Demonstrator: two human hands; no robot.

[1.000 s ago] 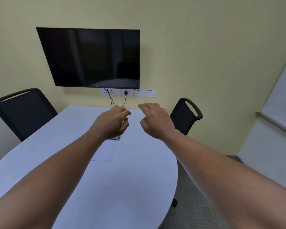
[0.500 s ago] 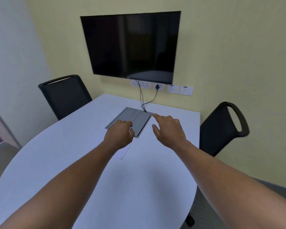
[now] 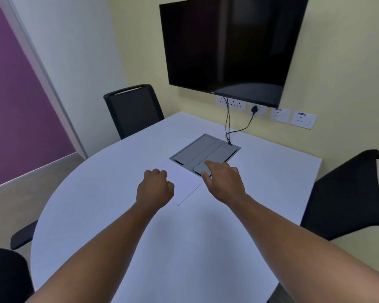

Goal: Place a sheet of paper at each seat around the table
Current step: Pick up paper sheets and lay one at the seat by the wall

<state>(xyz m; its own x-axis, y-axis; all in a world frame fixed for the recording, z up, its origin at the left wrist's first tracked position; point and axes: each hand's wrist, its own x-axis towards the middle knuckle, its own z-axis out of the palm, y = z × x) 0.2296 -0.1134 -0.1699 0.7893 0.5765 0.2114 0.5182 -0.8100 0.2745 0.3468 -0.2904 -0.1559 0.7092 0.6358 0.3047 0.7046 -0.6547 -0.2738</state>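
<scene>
Head view: left hand fisted and right hand spread, both grips empty, over paper lying mid-desk; no sheet yet lies before any chair.

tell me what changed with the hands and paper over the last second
Both hands came down toward the table: the left hand now sits fisted at the paper, and the right hand reaches over the grey cable box. The view swung, bringing a purple panel in. Nothing was lifted; the paper stayed flat mid-table.
</scene>
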